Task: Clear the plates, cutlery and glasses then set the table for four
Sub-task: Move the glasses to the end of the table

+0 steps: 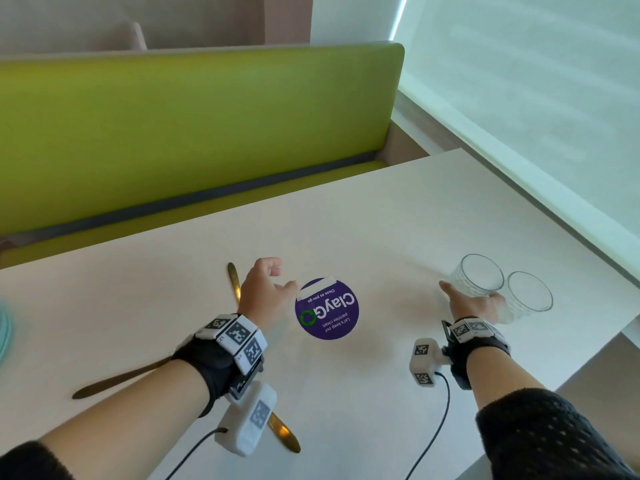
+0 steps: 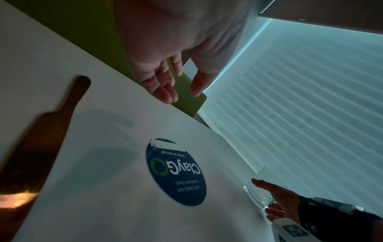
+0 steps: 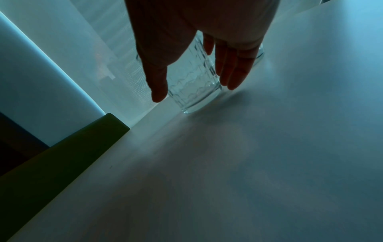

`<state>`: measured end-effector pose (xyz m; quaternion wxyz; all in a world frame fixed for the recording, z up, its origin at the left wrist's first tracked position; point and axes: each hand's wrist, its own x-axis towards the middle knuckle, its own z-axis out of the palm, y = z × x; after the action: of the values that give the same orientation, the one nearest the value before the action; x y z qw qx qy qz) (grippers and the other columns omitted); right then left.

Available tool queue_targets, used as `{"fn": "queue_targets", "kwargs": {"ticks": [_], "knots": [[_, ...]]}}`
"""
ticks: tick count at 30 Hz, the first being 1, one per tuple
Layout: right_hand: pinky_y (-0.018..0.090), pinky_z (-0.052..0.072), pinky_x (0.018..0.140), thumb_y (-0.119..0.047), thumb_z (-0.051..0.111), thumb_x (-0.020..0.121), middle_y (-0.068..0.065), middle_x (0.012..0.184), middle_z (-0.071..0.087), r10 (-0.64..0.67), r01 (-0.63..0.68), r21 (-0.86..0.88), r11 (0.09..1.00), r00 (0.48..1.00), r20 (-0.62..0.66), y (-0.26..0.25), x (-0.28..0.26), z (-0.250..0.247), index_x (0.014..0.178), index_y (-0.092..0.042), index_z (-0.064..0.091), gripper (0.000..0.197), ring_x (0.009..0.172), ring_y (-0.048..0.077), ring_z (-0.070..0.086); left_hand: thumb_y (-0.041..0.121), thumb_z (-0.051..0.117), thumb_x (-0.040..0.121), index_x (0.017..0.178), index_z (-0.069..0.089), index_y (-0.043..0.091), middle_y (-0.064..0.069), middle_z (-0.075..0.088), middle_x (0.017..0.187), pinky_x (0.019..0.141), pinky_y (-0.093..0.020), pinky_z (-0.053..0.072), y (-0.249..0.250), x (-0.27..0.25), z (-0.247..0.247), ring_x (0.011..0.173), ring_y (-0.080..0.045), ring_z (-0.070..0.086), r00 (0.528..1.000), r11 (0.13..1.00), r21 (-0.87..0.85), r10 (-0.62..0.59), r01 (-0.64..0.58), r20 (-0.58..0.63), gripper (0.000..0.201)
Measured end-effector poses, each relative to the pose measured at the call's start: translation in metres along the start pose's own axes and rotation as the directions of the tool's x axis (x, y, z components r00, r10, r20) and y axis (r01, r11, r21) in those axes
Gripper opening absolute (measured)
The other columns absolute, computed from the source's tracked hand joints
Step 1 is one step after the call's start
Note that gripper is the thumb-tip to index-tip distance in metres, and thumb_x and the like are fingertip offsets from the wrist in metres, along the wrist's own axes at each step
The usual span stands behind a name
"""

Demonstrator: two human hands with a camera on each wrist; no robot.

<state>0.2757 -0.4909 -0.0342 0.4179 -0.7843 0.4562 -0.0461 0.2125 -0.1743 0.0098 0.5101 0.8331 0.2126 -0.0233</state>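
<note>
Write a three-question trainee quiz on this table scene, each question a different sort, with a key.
1. True or false: the left hand is gripping a glass.
2. Multiple choice: the right hand is at
A. the purple sticker
B. the nearer glass
C. a piece of gold cutlery
3. Fill in: ___ clear glasses stand on the white table, near its window-side edge.

Key
1. False: it hovers empty, fingers loosely curled.
2. B: thumb and straight fingers flank the glass; a closed grip does not show.
3. Two: the nearer glass and the farther glass.
</note>
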Motion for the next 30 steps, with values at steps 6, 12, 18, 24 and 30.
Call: {"fn": "queue_targets", "kwargs": {"ticks": [6, 12, 18, 24, 30], "knots": [[0.037, 0.043, 0.094, -0.033, 0.075, 0.077, 0.021, 0.138, 0.043, -0.008, 0.008, 0.048, 0.999, 1.000, 0.001, -0.015, -0.013, -0.006, 0.138, 0.000, 0.029, 0.083, 0.125, 0.035, 0.047, 0.021, 0.065, 0.085, 0.126, 0.048, 0.012, -0.002, 0.056, 0.125, 0.080, -0.022, 0.038, -0.004, -0.002, 0.003, 0.082, -0.013, 0.055, 1.000, 1.000, 0.023, -0.016, 0.017, -0.007, 0.046], [0.040, 0.045, 0.101, -0.037, 0.081, 0.064, 0.016, 0.129, 0.052, -0.158, 0.160, -0.005, 0.987, 0.983, 0.097, 0.004, -0.017, 0.017, 0.130, -0.010, 0.038, 0.084, 0.117, 0.033, 0.052, 0.024, 0.068, 0.083, 0.126, 0.049, 0.014, -0.001, 0.057, 0.122, 0.077, -0.022, 0.038, -0.001, -0.008, 0.018, 0.090, -0.014, 0.058, 0.997, 0.999, 0.034, -0.007, 0.005, 0.078, 0.047], [0.023, 0.044, 0.079, -0.031, 0.084, 0.062, 0.008, 0.112, 0.062, -0.403, 0.435, -0.015, 0.900, 0.847, 0.346, 0.010, -0.069, 0.028, 0.117, -0.011, 0.050, 0.068, 0.098, 0.023, 0.059, 0.034, 0.077, 0.074, 0.135, 0.040, 0.022, 0.001, 0.049, 0.137, 0.092, -0.026, 0.045, 0.011, -0.018, 0.042, 0.107, -0.013, 0.057, 0.946, 0.999, -0.040, 0.016, -0.003, 0.325, 0.072], [0.015, 0.050, 0.069, -0.058, 0.063, 0.037, -0.006, 0.096, 0.063, -0.574, 0.616, 0.133, 0.777, 0.605, 0.551, 0.007, -0.116, 0.026, 0.110, -0.018, 0.055, 0.084, 0.082, 0.014, 0.060, 0.046, 0.081, 0.064, 0.145, 0.025, 0.025, 0.001, 0.044, 0.142, 0.102, -0.031, 0.043, 0.018, -0.020, 0.060, 0.125, -0.019, 0.048, 0.875, 0.994, -0.104, 0.010, 0.046, 0.484, 0.101], [0.026, 0.050, 0.080, -0.047, 0.085, 0.053, -0.005, 0.101, 0.068, -0.515, 0.675, 0.059, 0.736, 0.501, 0.696, 0.003, -0.107, 0.008, 0.118, -0.021, 0.059, 0.074, 0.083, 0.011, 0.059, 0.037, 0.089, 0.049, 0.118, 0.046, 0.028, 0.000, 0.063, 0.116, 0.084, -0.027, 0.052, 0.012, -0.020, 0.065, 0.109, -0.019, 0.061, 0.889, 0.963, -0.250, 0.029, 0.097, 0.458, 0.082]]}}
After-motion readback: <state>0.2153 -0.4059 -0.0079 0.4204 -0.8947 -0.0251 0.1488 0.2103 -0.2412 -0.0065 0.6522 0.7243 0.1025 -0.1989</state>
